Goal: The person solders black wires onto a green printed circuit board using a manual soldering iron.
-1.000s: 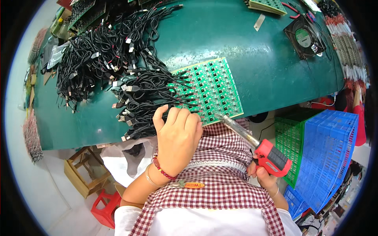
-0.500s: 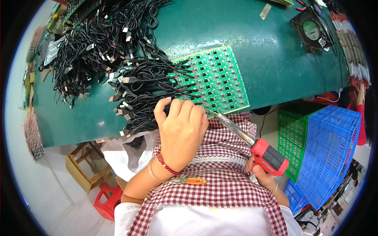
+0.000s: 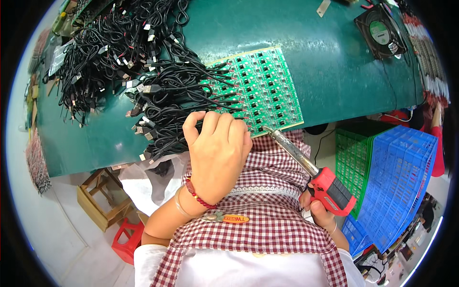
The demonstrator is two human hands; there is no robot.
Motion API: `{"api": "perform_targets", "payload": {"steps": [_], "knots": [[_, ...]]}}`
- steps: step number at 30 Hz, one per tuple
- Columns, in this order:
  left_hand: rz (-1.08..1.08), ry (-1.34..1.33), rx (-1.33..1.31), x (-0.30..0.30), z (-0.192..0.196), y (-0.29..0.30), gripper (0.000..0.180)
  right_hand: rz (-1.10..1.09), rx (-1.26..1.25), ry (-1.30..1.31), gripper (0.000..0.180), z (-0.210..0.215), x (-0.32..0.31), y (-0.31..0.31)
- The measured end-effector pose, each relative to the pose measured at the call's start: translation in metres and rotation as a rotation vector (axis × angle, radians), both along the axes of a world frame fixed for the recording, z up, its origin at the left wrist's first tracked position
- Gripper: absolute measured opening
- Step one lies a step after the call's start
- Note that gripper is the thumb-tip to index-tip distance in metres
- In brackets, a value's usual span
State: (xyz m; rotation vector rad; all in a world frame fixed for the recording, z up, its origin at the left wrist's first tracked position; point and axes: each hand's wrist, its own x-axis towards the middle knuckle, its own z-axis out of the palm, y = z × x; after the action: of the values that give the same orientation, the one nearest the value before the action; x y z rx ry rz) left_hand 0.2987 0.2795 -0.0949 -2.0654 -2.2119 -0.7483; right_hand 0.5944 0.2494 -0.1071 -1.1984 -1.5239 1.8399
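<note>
A green panel of small circuit boards point(image 3: 275, 88) lies at the near edge of the table, with rows of black USB cables point(image 3: 179, 91) running onto its left half. My left hand point(image 3: 217, 153) is closed at the panel's near edge, its fingers curled around the end of a black cable; the fingertips are mostly hidden. In my right hand point(image 3: 321, 214) is a soldering iron point(image 3: 333, 192) with a red and black handle. The iron slants up and left, its tip over the panel's near edge, a little right of my left fingers.
Green table point(image 3: 330, 71) under the work. A large tangle of black cables point(image 3: 114, 57) covers its left side. At the far right stands a small fan point(image 3: 380, 32). Green point(image 3: 351, 158) and blue point(image 3: 399, 177) crates stand right of me; a wooden stool point(image 3: 103, 201) and red stool point(image 3: 128, 241) are left.
The soldering iron's tip has drawn away to the right from my left fingertips, and its handle has shifted slightly right and down. My left hand stays closed by the panel's near edge.
</note>
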Motion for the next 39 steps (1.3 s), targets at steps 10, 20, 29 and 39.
{"api": "perform_targets", "payload": {"steps": [10, 20, 29, 39], "knots": [[-0.019, 0.006, -0.011, 0.0, 0.001, 0.001, 0.017, -0.109, -0.024, -0.063, 0.025, 0.008, -0.018, 0.002], [-0.017, -0.001, -0.001, -0.001, -0.001, 0.001, 0.017, -0.051, 0.105, -0.14, 0.022, 0.002, -0.008, 0.0], [-0.02, -0.002, -0.006, -0.001, 0.0, 0.001, 0.017, -0.103, -0.002, 0.023, 0.029, 0.009, -0.019, 0.006], [-0.059, -0.016, -0.048, -0.005, 0.005, 0.003, 0.017, -0.066, 0.043, -0.084, 0.025, 0.005, -0.008, -0.002]]}}
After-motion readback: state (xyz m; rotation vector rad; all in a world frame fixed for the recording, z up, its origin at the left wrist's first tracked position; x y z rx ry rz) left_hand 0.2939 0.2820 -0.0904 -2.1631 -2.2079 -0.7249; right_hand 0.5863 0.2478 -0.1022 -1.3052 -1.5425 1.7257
